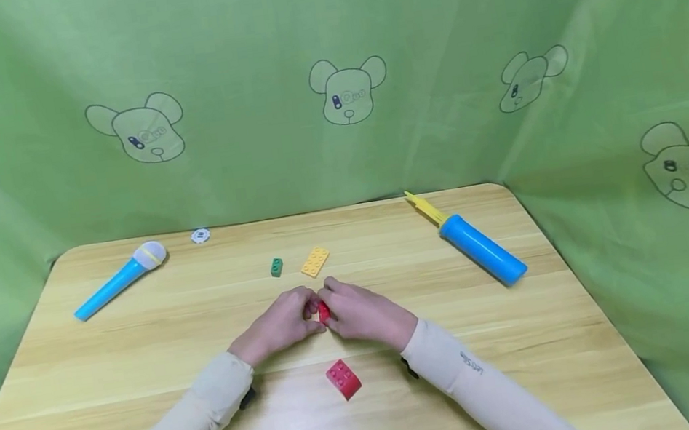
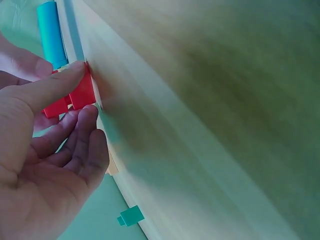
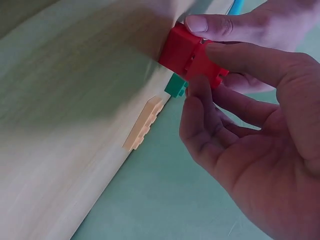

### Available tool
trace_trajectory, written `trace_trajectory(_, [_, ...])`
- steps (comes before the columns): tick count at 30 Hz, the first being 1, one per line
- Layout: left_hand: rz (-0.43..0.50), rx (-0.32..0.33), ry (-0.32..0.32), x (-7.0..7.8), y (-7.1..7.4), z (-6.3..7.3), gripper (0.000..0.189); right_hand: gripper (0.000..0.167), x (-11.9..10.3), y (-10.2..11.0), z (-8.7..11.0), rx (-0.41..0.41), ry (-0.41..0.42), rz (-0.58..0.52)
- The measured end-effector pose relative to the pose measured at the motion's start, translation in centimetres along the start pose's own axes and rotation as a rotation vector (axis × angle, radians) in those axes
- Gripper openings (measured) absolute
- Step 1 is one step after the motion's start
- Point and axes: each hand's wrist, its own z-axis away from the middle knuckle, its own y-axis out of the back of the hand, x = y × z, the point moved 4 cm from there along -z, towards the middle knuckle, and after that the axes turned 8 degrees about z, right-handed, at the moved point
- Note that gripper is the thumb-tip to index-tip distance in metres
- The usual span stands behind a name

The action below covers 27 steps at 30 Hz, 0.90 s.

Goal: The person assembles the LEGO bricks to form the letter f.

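In the head view, the left hand (image 1: 283, 323) and the right hand (image 1: 358, 310) are meeting over the middle of the wooden table (image 1: 474, 388), with small red bricks (image 1: 324, 312) showing between their fingers. A larger red block (image 1: 344, 379) is lying nearer the person, between the forearms. Beyond the hands, a green brick (image 1: 276, 267) and a yellow plate (image 1: 315, 262) are resting side by side, apart. A toy microphone (image 1: 121, 279) and a poker chip (image 1: 200, 235) are lying toward the far left, a blue pump (image 1: 484, 250) toward the far right.

In the left wrist view, the left thumb and fingertips are pinching the nearer red brick (image 2: 82, 92); the farther red brick (image 2: 55, 107) is sitting against it, a narrow gap showing.

In the right wrist view, the right hand is grasping its own brick between thumb and fingers, while the left thumb is pressing on the adjoining one; whether they are fully joined, I am not able to tell
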Motion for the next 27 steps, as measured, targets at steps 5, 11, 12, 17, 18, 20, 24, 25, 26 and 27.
trace_trajectory(5, [-0.013, -0.014, 0.001, -0.2, 0.0, -0.1, 0.028, 0.02, -0.1, 0.1, -0.2, 0.001, 0.003, 0.017])
trace_trajectory(11, [-0.007, -0.015, 0.016, -0.3, -0.1, 0.0, 0.024, 0.017, -0.1, 0.3, -0.2, 0.003, 0.022, 0.021])
trace_trajectory(12, [-0.004, -0.014, 0.016, -0.3, -0.1, 0.1, 0.024, 0.016, -0.1, 0.2, -0.2, 0.002, 0.026, 0.02])
trace_trajectory(17, [-0.006, -0.006, 0.005, -0.4, -0.1, 0.3, 0.023, 0.016, -0.2, 0.2, -0.5, 0.0, 0.056, 0.037])
trace_trajectory(18, [-0.003, -0.003, 0.002, -0.3, -0.1, 0.3, 0.023, 0.016, -0.3, 0.2, -0.6, 0.002, 0.069, 0.05])
trace_trajectory(20, [-0.006, 0.0, -0.004, -0.3, -0.1, 0.3, 0.023, 0.018, -0.5, 0.2, -0.8, 0.004, 0.092, 0.074])
trace_trajectory(24, [-0.009, 0.013, -0.021, -0.4, -0.2, 0.3, 0.023, 0.018, -1.3, 0.6, -1.0, 0.015, 0.126, 0.117])
trace_trajectory(25, [-0.011, 0.016, -0.025, -0.4, -0.2, 0.3, 0.022, 0.019, -1.5, 0.7, -1.0, 0.017, 0.129, 0.122])
trace_trajectory(26, [-0.011, 0.021, -0.03, -0.4, -0.2, 0.3, 0.022, 0.018, -1.6, 0.7, -1.1, 0.018, 0.13, 0.127])
trace_trajectory(27, [-0.009, 0.025, -0.033, -0.4, -0.2, 0.3, 0.022, 0.018, -1.8, 0.8, -1.1, 0.019, 0.129, 0.129])
